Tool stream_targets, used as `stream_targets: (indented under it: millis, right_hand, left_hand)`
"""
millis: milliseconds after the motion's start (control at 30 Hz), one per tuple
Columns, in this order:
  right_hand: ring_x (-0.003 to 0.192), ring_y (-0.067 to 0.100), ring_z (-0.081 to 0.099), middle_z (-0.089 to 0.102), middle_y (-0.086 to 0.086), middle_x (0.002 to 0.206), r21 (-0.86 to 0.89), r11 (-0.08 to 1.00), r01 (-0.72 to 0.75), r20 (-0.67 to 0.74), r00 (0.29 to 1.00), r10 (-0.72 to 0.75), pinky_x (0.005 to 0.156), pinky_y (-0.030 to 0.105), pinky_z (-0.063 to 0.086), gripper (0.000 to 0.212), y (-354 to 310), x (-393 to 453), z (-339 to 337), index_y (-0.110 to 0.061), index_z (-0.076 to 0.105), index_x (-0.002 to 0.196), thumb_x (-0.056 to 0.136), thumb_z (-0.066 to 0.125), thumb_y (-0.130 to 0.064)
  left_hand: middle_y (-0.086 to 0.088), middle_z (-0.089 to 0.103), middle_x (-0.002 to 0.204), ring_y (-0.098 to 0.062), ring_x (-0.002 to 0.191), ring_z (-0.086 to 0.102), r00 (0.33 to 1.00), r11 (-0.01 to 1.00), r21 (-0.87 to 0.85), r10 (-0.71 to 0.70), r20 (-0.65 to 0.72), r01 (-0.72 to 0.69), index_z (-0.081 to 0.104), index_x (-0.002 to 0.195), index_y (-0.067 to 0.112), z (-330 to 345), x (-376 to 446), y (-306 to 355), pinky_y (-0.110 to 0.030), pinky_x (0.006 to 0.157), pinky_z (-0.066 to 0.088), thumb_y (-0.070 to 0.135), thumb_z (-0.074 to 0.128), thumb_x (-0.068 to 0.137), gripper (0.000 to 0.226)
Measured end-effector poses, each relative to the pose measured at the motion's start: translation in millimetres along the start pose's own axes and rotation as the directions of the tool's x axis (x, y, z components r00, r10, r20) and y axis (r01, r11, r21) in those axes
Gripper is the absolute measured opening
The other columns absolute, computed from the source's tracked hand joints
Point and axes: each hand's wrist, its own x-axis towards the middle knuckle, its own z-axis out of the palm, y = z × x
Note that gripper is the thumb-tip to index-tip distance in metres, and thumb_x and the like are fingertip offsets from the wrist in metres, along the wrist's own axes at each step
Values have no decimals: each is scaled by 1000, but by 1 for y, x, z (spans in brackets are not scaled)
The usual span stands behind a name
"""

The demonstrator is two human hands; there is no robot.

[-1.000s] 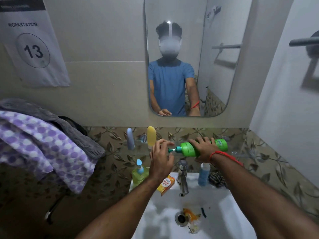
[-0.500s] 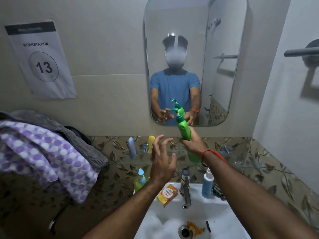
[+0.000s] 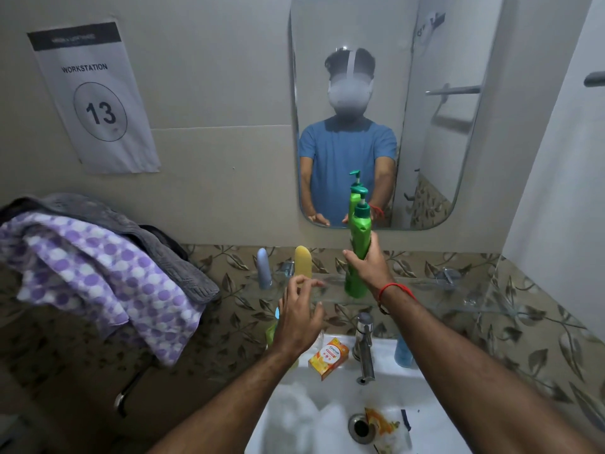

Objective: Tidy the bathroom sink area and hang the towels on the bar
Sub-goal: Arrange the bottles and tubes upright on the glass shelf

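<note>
around the lower body of the green pump bottle (image 3: 359, 237) our right hand (image 3: 370, 267) is wrapped tight, thumb on the near side, holding it upright with its base just at the glass shelf (image 3: 425, 290) under the mirror (image 3: 432, 126); we cannot tell whether the base has touched down. our left hand (image 3: 296, 319) hangs beside it with fingers spread and nothing in it, in front of the yellow tube (image 3: 303, 262) and blue tube (image 3: 264, 268) standing on the same shelf. we judge the bottle to be stiff plastic, smooth and likely a bit slick, tall and so prone to tip; the thick body is the place to hold, not the thin pump neck. it is bright green with a darker teal pump head, and its twin shows in the mirror. below, the white sink (image 3: 327, 404) carries an orange box (image 3: 328, 353) on its rim beside the chrome tap (image 3: 365, 348), a blue bottle (image 3: 403, 353) to the right, and an orange wrapper (image 3: 379, 421) by the drain. off to the left, a purple dotted towel (image 3: 98, 283) and a grey towel (image 3: 170, 257) lie heaped, not yet on the bar (image 3: 594, 79).
</note>
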Motion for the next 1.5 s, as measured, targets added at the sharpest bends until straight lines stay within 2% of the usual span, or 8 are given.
stream_targets:
  millis: [167, 300, 400, 533, 667, 1033, 1300, 1500]
  right_hand:
    - [130, 21, 44, 43, 10, 142, 17, 996, 90, -77, 993, -89, 111, 36, 36, 98, 11, -17, -3, -21, 20, 151, 77, 84, -24]
    - [120, 30, 50, 49, 14, 128, -321, 880, 349, -385, 801, -458, 108, 48, 39, 60, 23, -48, -4, -12, 43, 134, 85, 72, -30]
    - [101, 25, 54, 52, 11, 113, -397, 790, 467, -289, 753, -591, 90, 43, 47, 34, 32, -74, 8, -15, 49, 120, 89, 61, -22]
    - [70, 21, 66, 69, -1, 91, -439, 784, 438, 58, 885, -462, 57, 27, 48, 23, 49, -111, 39, -28, 54, 112, 88, 55, -29]
    - [84, 20, 66, 70, -9, 95, -497, 814, 301, 288, 942, -172, 67, 36, 52, 28, 76, -126, 71, -33, 53, 120, 92, 53, -32]
    - [121, 27, 55, 59, 5, 128, -575, 815, 73, 369, 912, 178, 96, 41, 48, 51, 120, -121, 92, -22, 47, 136, 90, 64, -34]
    - [146, 33, 31, 27, 15, 159, -498, 861, -100, 330, 897, 295, 116, 45, 34, 105, 112, -109, 156, -12, 16, 156, 80, 72, -57]
    - [132, 37, 47, 44, 18, 146, -454, 884, -112, 296, 917, 269, 105, 45, 44, 82, 113, -109, 185, -11, 32, 147, 83, 73, -44]
  left_hand:
    - [1, 52, 101, -20, 94, 46, 989, 999, 23, -32, -148, 36, 58, 97, 21, -11, -24, -25, -44, 84, 48, 28, 50, 81, 19]
    - [-1, 56, 95, -27, 91, 52, 957, 982, 110, -122, -263, 155, 51, 92, 25, -21, -32, -48, -44, 81, 43, 23, 64, 82, 16]
    - [-2, 58, 102, -30, 98, 54, 918, 936, 166, -251, -307, 311, 55, 96, 25, -24, -34, -67, -41, 82, 38, 26, 71, 76, 25]
    - [-8, 54, 123, -34, 118, 50, 858, 854, 116, -485, -170, 506, 57, 115, 22, -20, -44, -95, -44, 95, 40, 27, 73, 74, 44]
    - [-9, 43, 138, -33, 132, 40, 770, 768, 113, -637, 36, 630, 50, 128, 23, -9, -60, -114, -48, 105, 33, 28, 70, 79, 53]
    - [-7, 39, 146, -33, 136, 37, 742, 753, 128, -657, 129, 645, 44, 137, 24, 0, -72, -141, -51, 107, 31, 22, 71, 80, 63]
    - [-12, 47, 148, -33, 138, 44, 756, 758, -73, -629, 182, 648, 38, 146, 16, 7, -67, -145, -51, 116, 34, 5, 62, 88, 64]
    - [-20, 43, 149, -32, 128, 58, 792, 763, -228, -547, 271, 605, 30, 152, 8, -12, -83, -150, -53, 107, 47, -14, 50, 86, 72]
